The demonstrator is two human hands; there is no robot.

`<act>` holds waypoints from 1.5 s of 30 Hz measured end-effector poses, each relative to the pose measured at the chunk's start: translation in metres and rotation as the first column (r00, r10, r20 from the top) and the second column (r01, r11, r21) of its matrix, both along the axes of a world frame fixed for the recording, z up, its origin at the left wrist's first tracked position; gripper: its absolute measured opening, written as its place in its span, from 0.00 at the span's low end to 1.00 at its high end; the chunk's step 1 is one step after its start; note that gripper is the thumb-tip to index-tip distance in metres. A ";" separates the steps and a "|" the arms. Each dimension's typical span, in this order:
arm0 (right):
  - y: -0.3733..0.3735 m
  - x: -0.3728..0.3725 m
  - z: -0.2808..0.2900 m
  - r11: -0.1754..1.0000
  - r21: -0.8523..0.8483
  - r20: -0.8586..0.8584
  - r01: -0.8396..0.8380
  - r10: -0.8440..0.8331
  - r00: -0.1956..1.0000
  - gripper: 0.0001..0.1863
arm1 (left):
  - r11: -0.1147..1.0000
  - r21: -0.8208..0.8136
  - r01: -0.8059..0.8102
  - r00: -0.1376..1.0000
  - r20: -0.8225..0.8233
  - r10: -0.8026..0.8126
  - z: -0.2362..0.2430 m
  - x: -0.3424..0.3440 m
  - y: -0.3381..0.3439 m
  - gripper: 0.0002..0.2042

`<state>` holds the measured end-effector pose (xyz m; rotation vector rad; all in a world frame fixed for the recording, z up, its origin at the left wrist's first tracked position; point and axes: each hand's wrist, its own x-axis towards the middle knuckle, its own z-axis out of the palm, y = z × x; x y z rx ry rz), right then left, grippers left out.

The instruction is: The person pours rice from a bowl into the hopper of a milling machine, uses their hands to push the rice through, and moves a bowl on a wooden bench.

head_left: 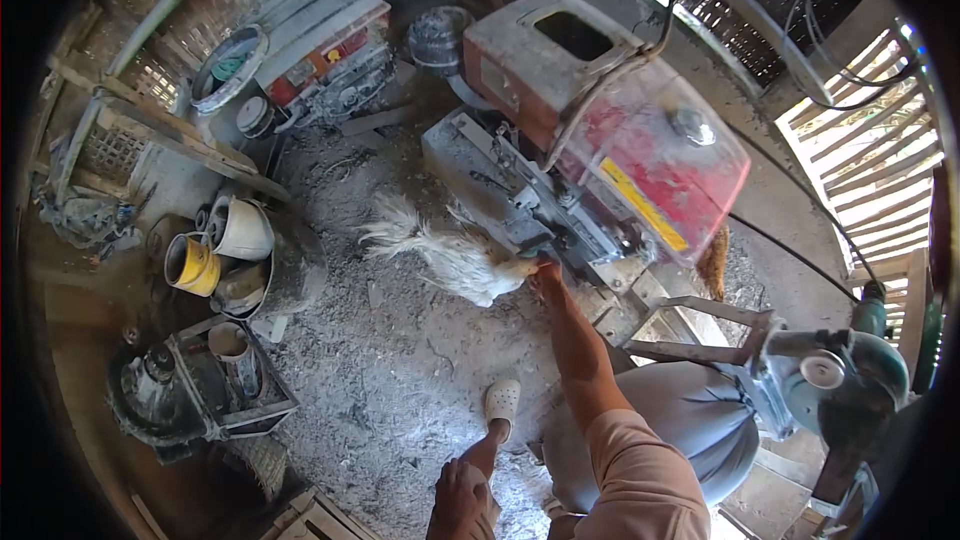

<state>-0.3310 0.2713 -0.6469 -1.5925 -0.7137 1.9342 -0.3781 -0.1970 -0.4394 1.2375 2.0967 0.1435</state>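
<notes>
My right arm reaches forward to the low frame of a dusty red machine (640, 155). At its end my right hand (547, 276) is closed at the narrow end of a shaggy off-white bundle (465, 270), feathery or fibrous, whose exact kind I cannot make out. The bundle lies to the left of the hand, low over the dusty floor, its frayed end pointing away. A grey metal trough (465, 180) sits just beyond it. Down at the lower edge, my left hand (460, 493) rests on my bent knee with nothing in it, fingers partly hidden.
Left stands a drum (300, 260) with a yellow bucket (193, 265) and other containers. A motor (155, 385) sits near a metal frame (260, 420). A full grey sack (670, 430) is tied to a spout at right. Belts (795, 255) run behind the machine.
</notes>
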 end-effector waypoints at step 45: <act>-0.469 0.601 0.788 0.070 0.888 -0.196 0.454 -0.837 0.511 0.25 | 0.420 0.905 0.065 0.883 0.144 -0.447 0.277 0.278 0.128 0.23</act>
